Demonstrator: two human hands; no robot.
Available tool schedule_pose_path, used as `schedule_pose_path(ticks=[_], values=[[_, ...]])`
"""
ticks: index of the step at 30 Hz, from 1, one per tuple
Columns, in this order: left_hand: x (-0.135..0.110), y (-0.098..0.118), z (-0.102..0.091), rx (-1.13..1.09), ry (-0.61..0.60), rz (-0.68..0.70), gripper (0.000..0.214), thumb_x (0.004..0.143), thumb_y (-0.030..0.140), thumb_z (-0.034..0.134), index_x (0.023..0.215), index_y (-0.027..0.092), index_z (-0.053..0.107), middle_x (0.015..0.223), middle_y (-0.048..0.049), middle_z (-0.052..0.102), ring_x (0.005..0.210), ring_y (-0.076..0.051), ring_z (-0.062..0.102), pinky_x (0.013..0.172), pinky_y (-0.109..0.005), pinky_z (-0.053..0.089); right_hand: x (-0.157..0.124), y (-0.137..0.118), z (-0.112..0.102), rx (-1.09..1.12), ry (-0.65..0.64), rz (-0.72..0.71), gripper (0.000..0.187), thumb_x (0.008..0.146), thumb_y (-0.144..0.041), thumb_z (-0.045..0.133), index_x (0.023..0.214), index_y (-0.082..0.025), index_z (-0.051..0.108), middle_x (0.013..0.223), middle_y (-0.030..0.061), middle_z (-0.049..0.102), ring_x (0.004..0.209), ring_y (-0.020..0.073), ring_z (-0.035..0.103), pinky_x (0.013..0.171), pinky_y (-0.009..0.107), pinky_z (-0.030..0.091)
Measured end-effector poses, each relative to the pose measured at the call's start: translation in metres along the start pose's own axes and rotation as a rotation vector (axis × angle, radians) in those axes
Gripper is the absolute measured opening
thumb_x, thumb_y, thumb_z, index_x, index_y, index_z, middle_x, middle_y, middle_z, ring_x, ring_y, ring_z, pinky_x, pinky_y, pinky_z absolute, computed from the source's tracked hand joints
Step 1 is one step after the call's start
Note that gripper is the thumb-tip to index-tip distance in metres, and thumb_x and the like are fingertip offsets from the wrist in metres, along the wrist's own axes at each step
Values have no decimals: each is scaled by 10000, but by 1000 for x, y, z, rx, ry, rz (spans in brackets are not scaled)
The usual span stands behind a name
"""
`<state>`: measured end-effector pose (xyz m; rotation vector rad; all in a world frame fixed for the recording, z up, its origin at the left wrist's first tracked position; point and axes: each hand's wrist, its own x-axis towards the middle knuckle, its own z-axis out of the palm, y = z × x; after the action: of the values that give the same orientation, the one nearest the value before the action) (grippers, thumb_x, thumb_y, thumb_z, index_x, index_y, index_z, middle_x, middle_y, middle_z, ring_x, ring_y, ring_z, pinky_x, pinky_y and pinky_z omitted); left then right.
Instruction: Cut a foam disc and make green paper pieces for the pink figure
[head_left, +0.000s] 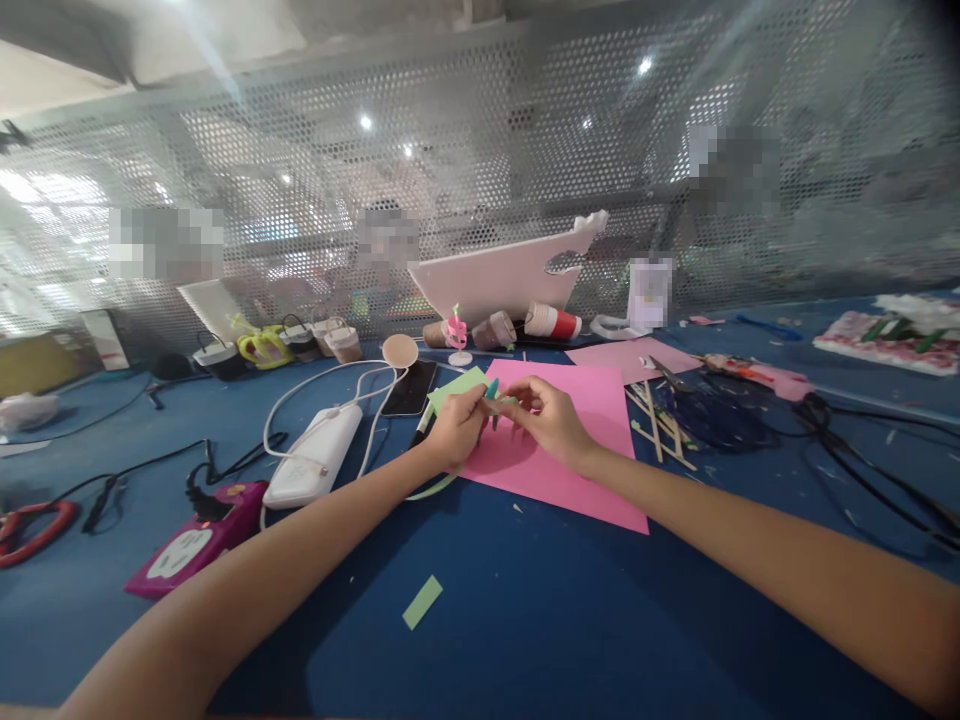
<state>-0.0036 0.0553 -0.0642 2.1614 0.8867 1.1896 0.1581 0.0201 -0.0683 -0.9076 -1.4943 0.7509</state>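
Note:
My left hand (pixel 456 428) and my right hand (pixel 546 415) meet over a large pink paper sheet (pixel 577 450) lying on the blue table (pixel 525 620). The left hand's fingers pinch a light green piece of paper (pixel 456 388) together with a small teal stick-like object (pixel 491 390). The right hand's fingers are curled and pinch the same small green piece from the other side. A thin green paper strip (pixel 431 490) curves out below the left wrist.
A white power bank (pixel 311 465) with a white cable, a black phone (pixel 411 388) and a magenta power strip (pixel 196 540) lie left. Wooden sticks (pixel 660 425), scissors and black cables lie right. Paper cups (pixel 551 322), a white foam board (pixel 502 275) and a perforated metal screen stand behind. A green scrap (pixel 421 602) lies near.

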Motion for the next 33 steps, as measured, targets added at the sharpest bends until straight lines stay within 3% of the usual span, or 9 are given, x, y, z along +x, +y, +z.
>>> schedule_pose_path(ticks=[6,19,26,33], values=[[-1,3,0,-36,-8,-22,223,818,148,463,601,197,456,437,54,460,406,-94,398,458,-221,289,-1,5,0,-22,50,-32,415,695,-571,689,787,-176,601,595,7,620,493,144,578,481,283,473],[0,2,1,47,60,11,274,880,239,438,609,207,408,448,48,459,406,-101,408,445,-227,287,-2,3,1,61,28,-34,357,745,-527,669,709,-188,564,588,5,625,491,144,605,489,277,499],[-2,2,0,60,10,60,226,801,93,425,617,208,362,451,57,442,413,-100,397,473,-231,281,-4,3,1,67,-70,-31,338,779,-508,645,721,-188,553,613,20,641,525,165,627,507,294,509],[-2,-1,0,120,15,47,222,818,97,376,634,211,330,452,63,432,425,-99,398,480,-229,290,-4,7,2,49,-12,-35,353,779,-516,638,726,-169,599,596,34,653,513,167,630,505,293,522]])
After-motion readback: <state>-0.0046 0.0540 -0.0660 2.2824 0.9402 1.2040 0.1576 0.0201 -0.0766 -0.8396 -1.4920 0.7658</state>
